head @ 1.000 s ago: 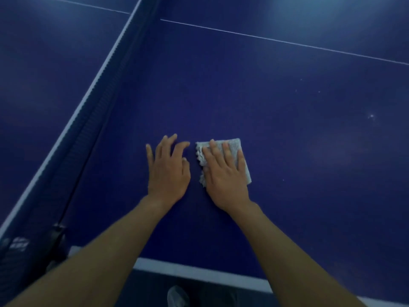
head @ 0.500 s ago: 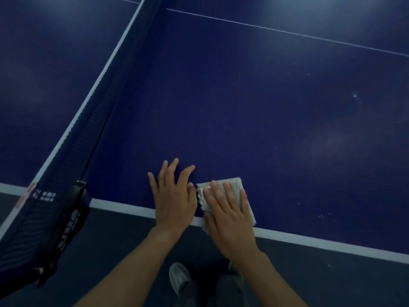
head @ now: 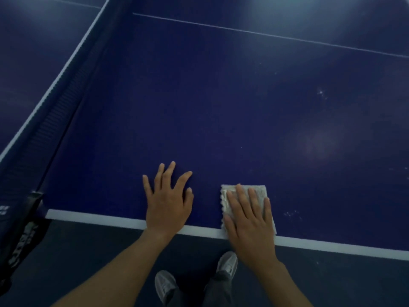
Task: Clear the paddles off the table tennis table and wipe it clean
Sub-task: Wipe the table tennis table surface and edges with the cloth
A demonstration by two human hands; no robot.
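The blue table tennis table [head: 221, 107] fills the view, with its white near edge line [head: 99, 218] just in front of me. A folded pale cloth [head: 225, 202] lies flat on the table at that edge. My right hand [head: 250, 220] presses on the cloth with straight fingers. My left hand [head: 168, 202] rests flat on the bare table to the left of the cloth, fingers spread, apart from it. No paddles are in view.
The dark net [head: 55, 111] with its white top band runs along the left, ending in a clamp post [head: 22, 229] at the table's edge. White specks [head: 321, 94] dot the surface at the right. My shoes [head: 166, 284] stand on the dark floor below.
My right hand has slid the cloth to the right along the near edge, opening a gap from my left hand. Before that both hands came back from mid-table to the edge.
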